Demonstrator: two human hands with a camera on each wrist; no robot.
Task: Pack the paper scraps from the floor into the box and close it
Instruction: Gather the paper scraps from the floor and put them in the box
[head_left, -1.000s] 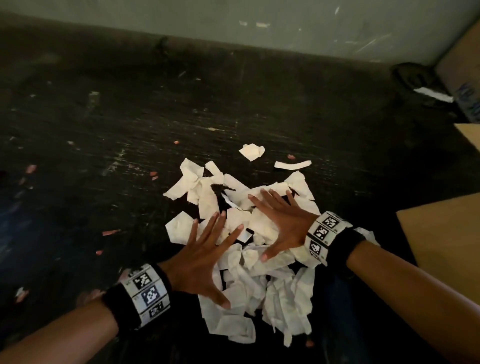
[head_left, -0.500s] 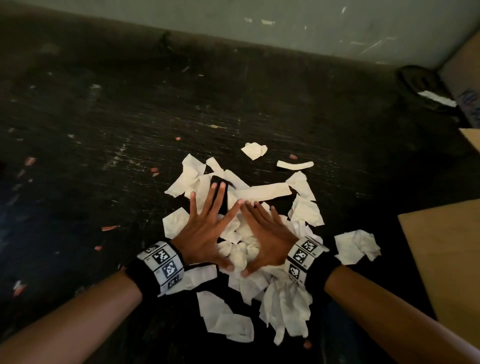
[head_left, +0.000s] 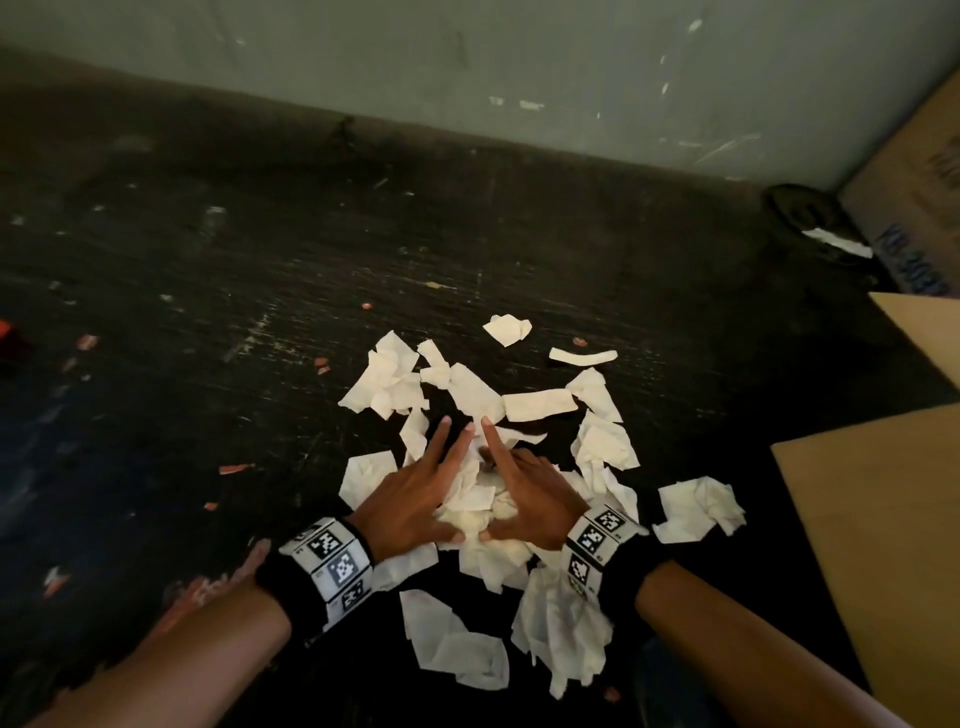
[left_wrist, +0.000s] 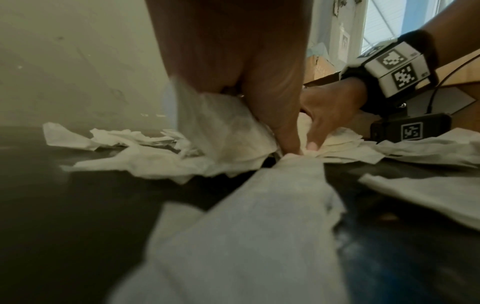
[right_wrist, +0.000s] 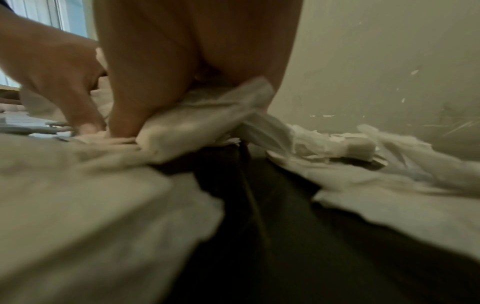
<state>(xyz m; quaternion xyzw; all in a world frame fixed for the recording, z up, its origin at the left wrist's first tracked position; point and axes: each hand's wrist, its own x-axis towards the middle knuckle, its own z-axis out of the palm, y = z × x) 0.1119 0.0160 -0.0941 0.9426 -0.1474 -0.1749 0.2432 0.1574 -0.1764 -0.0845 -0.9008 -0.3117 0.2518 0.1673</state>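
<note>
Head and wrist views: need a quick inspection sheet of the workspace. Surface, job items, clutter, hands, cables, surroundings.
Surface: dark scuffed floor.
Job's things: white paper scraps heaped mid-floor, some strays apart; tan box flap at right, the box's inside out of view.
Clutter: small reddish bits scattered on the floor.
Hands: left hand and right hand press scraps together, fingers straight, thumbs nearly meeting.
Cables: thin black cable by the right wrist camera.
Surroundings: pale marked wall; printed cardboard carton in the corner.
</note>
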